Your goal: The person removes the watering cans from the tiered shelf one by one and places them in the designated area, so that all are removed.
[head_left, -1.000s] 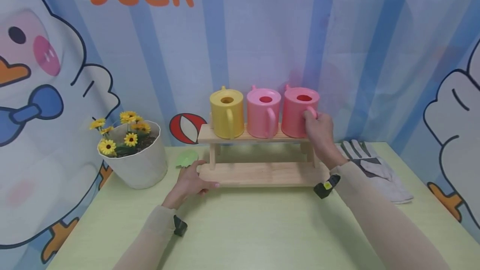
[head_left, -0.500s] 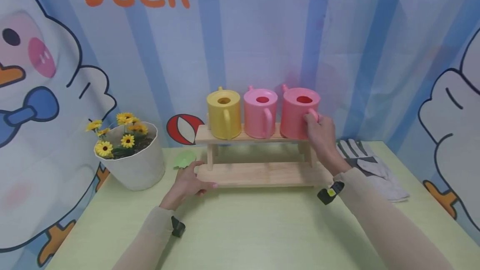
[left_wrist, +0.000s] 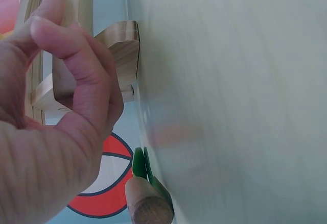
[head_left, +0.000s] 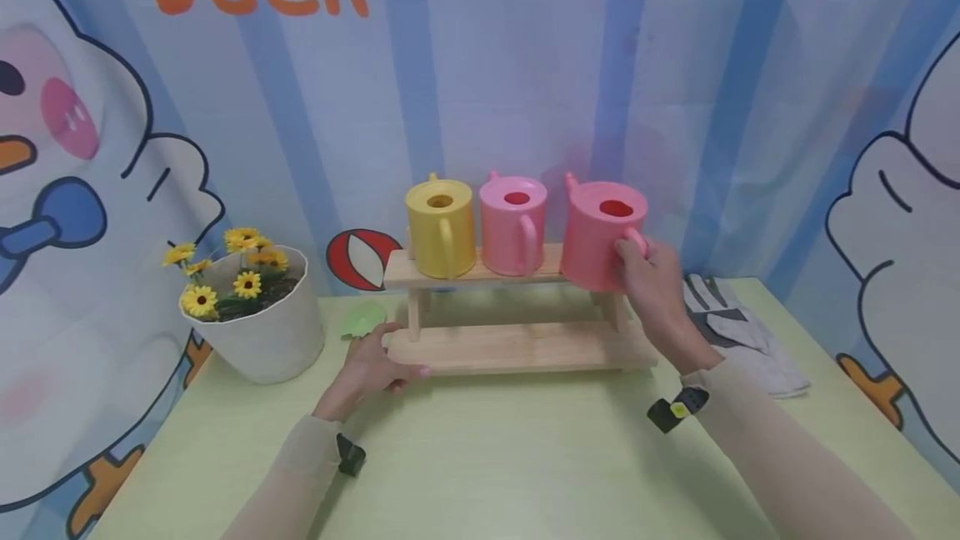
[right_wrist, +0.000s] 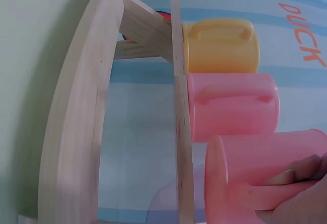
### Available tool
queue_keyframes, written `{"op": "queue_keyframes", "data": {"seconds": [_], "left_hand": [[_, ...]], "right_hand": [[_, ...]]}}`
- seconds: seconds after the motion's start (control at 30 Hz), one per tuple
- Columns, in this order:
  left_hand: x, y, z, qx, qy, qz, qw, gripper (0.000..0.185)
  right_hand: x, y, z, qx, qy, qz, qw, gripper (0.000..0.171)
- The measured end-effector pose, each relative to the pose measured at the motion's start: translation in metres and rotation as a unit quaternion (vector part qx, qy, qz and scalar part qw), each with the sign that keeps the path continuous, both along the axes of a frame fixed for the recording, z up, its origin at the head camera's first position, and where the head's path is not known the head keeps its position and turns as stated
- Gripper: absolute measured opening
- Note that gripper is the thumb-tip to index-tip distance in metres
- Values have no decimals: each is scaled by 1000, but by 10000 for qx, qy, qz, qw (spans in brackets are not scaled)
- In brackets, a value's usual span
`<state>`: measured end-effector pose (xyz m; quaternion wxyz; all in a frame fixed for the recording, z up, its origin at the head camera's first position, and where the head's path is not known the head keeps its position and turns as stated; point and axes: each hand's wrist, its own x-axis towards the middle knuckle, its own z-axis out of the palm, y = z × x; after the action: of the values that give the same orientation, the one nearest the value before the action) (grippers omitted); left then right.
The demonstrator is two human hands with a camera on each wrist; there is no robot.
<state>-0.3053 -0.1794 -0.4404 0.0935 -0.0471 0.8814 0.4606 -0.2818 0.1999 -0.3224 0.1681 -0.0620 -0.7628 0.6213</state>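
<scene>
Three small watering cans on the upper shelf of a wooden rack (head_left: 517,346): yellow can (head_left: 440,225), pink can (head_left: 512,223), and coral can (head_left: 600,232). Right hand (head_left: 654,282) curled round the coral can's handle; the can sits tilted, its base at the shelf's right end, partly over the edge. Left hand (head_left: 372,365) grips the lower board's left end, fingers curled over it, steadying. Judgement: lift straight up and clear of the pink can just left of the hand; keep the rack pinned to the surface (head_left: 487,457). Coral can lies in the right hand, well apart from the left.
</scene>
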Motion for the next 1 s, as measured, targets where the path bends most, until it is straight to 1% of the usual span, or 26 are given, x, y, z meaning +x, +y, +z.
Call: {"op": "queue_keyframes", "data": {"seconds": [0.17, 0.27, 0.43, 0.73, 0.87, 1.0], "left_hand": [[0, 0, 2, 14, -15, -30, 10000, 106], [0, 0, 3, -7, -58, 22, 10000, 106], [1, 1, 3, -67, -104, 49, 9999, 106], [0, 1, 2, -11, -88, -4, 10000, 105], [0, 0, 1, -46, -68, -47, 10000, 105], [1, 0, 2, -102, -28, -116, 9999, 106]], "right_hand": [[14, 6, -4, 72, 47, -35, 10000, 44], [22, 10, -7, 112, 53, -98, 9999, 45], [37, 17, -11, 232, -106, -60, 9997, 43], [65, 25, -22, 36, -435, 270, 9987, 43], [78, 25, -28, 36, -528, 274, 9982, 42], [86, 24, -36, -100, -520, 248, 9983, 41]]}}
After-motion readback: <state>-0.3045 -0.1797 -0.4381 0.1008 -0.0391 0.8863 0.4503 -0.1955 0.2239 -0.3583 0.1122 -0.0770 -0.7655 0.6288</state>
